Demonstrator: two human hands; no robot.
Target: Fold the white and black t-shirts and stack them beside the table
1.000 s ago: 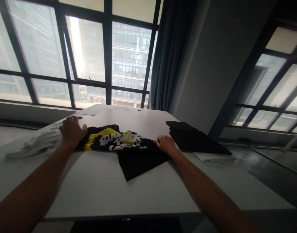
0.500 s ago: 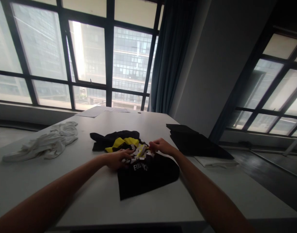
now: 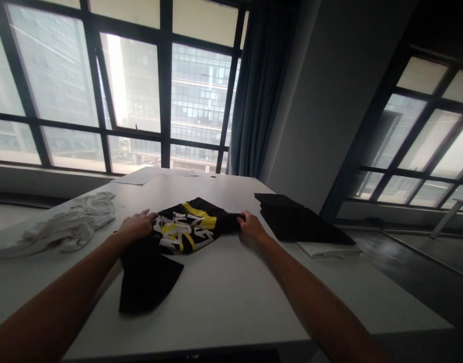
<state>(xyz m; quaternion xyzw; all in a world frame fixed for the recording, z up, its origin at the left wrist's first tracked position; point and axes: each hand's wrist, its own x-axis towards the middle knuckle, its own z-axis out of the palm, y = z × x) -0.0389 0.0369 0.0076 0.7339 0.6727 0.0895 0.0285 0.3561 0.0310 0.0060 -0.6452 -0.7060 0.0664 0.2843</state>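
A black T-shirt point(image 3: 178, 234) with a yellow and white print lies bunched on the white table point(image 3: 231, 297). My left hand point(image 3: 137, 226) grips its left side, with a black part of the shirt trailing toward me below that hand. My right hand point(image 3: 249, 225) pinches the shirt's right end. The printed part is stretched between both hands.
A crumpled white garment point(image 3: 61, 228) lies at the left of the table. A stack of folded black clothes point(image 3: 297, 220) sits at the right on a white folded piece point(image 3: 322, 248). Papers point(image 3: 140, 176) lie at the far edge by the windows.
Both hands had gathered the shirt at the middle of the table; now they are spread apart with the shirt turned, its loose black part now lying on the left instead of the right.
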